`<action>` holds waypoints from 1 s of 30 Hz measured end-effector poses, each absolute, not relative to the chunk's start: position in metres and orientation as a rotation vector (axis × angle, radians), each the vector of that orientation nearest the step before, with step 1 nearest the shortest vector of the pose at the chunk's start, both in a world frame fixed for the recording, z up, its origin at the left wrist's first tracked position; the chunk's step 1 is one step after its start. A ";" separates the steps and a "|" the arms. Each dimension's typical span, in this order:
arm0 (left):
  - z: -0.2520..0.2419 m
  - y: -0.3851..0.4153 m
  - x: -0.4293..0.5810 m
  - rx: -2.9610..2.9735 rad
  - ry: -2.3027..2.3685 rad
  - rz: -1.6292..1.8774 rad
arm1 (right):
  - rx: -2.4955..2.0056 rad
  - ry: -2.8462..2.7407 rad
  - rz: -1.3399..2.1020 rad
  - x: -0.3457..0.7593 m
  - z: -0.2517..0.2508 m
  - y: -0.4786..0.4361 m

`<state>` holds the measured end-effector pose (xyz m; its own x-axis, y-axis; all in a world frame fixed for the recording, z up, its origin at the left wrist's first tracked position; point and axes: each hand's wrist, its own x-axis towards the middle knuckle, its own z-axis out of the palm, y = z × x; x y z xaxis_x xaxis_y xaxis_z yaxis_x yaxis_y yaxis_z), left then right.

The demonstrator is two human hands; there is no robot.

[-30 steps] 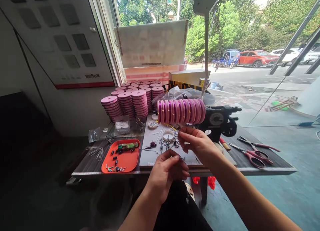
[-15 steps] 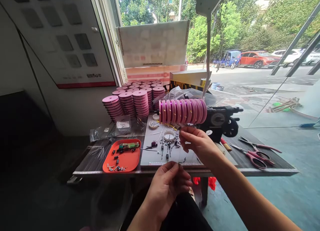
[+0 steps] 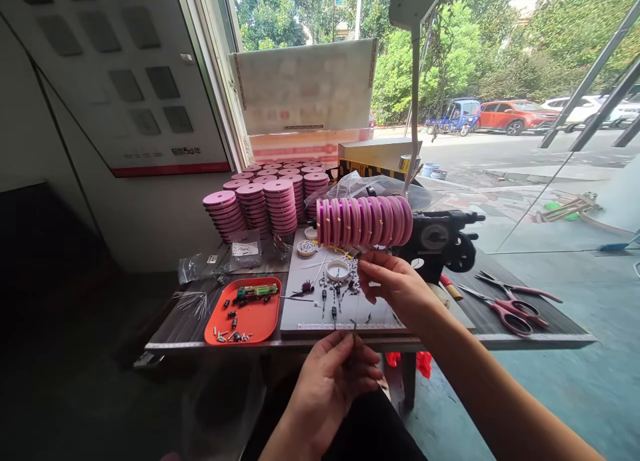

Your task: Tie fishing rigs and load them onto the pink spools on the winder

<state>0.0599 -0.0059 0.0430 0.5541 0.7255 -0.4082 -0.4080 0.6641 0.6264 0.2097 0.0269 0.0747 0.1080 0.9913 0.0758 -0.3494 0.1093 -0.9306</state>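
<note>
My left hand [image 3: 335,371] is low in front of the board's near edge, thumb and forefinger pinched on a small dark fitting [image 3: 354,324] whose tip sticks up. Above and to its right, my right hand [image 3: 393,282] is closed in a pinch just under a row of pink spools [image 3: 365,222]. Thin fishing line, barely visible, runs between the two pinches. The spools sit side by side on a black winding machine [image 3: 440,238]. Between the hands and spools lies a pale board [image 3: 305,318] with small black-and-metal pieces [image 3: 334,311] and a white dish [image 3: 339,270].
An orange tray [image 3: 215,321] with a green-bodied tool [image 3: 257,290] and small parts stands left. Scissors [image 3: 515,318] and pliers [image 3: 525,291] lie right. Stacks of pink spools [image 3: 225,214] rise at the back left. A small dish of beads [image 3: 307,248] is on the board.
My left hand has lowered slightly, and the small dark fitting now shows above its fingertips. My right hand keeps nearly the same place. The view has shifted very slightly.
</note>
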 end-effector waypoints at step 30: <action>0.041 0.006 0.064 0.783 0.574 0.787 | -1.003 -0.826 1.443 0.197 0.045 -0.001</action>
<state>0.0640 0.0065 0.0412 0.5844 0.7944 -0.1657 -0.4006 0.4600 0.7924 0.1975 -0.0007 0.0447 0.0011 0.9920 -0.1265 -0.3930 -0.1158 -0.9122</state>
